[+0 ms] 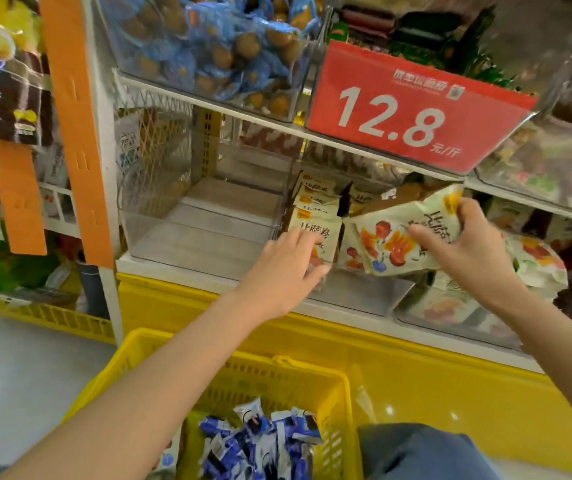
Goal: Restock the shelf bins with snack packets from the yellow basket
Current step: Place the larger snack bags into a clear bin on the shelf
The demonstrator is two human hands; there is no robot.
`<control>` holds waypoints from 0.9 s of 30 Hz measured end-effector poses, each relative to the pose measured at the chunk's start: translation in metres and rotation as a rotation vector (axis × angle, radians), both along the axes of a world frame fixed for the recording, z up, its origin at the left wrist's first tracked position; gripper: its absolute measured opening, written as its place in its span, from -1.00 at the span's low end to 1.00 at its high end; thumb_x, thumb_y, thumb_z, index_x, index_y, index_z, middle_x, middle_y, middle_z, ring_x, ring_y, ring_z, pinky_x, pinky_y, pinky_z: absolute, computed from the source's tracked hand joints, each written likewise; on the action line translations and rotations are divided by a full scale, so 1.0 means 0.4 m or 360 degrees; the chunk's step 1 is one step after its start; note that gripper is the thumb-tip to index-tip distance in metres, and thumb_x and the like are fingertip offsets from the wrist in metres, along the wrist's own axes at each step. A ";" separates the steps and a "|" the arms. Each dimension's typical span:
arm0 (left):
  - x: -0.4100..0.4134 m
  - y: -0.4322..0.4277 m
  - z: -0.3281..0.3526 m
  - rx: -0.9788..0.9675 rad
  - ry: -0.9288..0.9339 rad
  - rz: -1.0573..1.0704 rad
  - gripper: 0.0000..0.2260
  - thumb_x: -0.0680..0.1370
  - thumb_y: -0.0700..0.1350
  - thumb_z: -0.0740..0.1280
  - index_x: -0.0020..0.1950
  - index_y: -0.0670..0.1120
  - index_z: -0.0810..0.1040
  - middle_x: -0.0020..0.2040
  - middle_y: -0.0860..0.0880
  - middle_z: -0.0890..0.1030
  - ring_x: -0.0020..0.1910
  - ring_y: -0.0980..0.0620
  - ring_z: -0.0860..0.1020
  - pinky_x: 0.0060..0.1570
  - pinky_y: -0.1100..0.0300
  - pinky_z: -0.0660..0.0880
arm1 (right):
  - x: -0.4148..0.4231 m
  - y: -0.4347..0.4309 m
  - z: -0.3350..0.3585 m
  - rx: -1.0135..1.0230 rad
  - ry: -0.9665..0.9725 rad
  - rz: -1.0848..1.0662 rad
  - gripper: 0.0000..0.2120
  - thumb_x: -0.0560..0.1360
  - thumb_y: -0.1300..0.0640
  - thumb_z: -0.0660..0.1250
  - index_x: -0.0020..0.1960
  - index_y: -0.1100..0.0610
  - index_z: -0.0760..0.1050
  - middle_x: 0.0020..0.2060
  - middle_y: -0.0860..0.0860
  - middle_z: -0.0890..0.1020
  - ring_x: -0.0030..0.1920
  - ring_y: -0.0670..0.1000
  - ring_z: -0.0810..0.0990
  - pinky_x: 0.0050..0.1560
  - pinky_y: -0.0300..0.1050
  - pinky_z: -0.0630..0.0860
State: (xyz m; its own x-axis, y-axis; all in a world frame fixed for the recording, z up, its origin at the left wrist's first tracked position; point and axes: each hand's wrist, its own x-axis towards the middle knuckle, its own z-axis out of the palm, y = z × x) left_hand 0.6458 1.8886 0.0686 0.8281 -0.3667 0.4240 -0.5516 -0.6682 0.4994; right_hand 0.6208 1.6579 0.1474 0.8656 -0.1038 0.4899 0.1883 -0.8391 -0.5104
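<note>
Snack packets (260,441), the blue & white ones, are piled in the yellow basket (229,368) at the bottom of my view, right beside my knee (423,452) in jeans. Neither hand is on them rn.

My right hand (464,251) is up at the lower shelf, thumb + fingers pinched round a cream packet (392,244) w/ red/orange food pics on it. It's held tilted over the front of a clear bin (357,292).

My left hand (288,268) is at the left end of that same bin. Fingers are loosely bent, tips on an upright packet (319,233) of the same cream kind standing at the front. Thumb's underneath-ish, but tbh can't tell if I've got an actual grip on it or am just touching. More cream ones are stacked behind it (315,199).

Second clear bin (159,220) sits just to the left, touching or nearly so. A red price sign (409,112) reading 12.8 hangs off the shelf above, and the upper bin (215,46) next to it is full of blue-wrapped brown snacks.
</note>
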 end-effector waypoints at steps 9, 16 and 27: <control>0.129 -0.025 -0.077 0.0526 -0.0085 0.0037 -0.72 0.64 0.02 0.03 0.11 -0.02 0.50 0.09 0.00 0.59 0.05 0.04 0.52 0.12 0.11 0.36 | 0.185 -0.039 -0.062 -0.0927 0.0279 -0.0230 -0.33 0.40 -0.31 0.28 0.32 0.09 0.25 0.02 0.05 0.58 -0.05 0.12 0.58 -0.29 -0.10 0.42; 0.133 -0.039 -0.119 0.0308 -0.0320 0.0143 -0.74 0.62 -0.03 0.08 0.06 -0.06 0.54 -0.01 -0.01 0.63 -0.05 0.04 0.53 0.04 0.11 0.37 | 0.296 -0.055 -0.094 -0.1034 0.0691 0.0101 -0.27 0.36 -0.25 0.36 0.40 0.04 0.24 0.14 0.05 0.57 0.05 0.09 0.57 -0.09 -0.12 0.44; 0.130 -0.036 -0.128 0.0248 -0.0338 0.0130 -0.71 0.62 -0.02 0.06 0.09 -0.08 0.55 0.02 -0.02 0.63 0.00 0.04 0.53 0.04 0.15 0.37 | 0.324 -0.028 -0.117 -0.1260 0.0762 0.0198 -0.25 0.42 -0.10 0.39 0.49 0.07 0.15 0.41 0.09 0.36 0.37 0.12 0.34 0.33 -0.01 0.27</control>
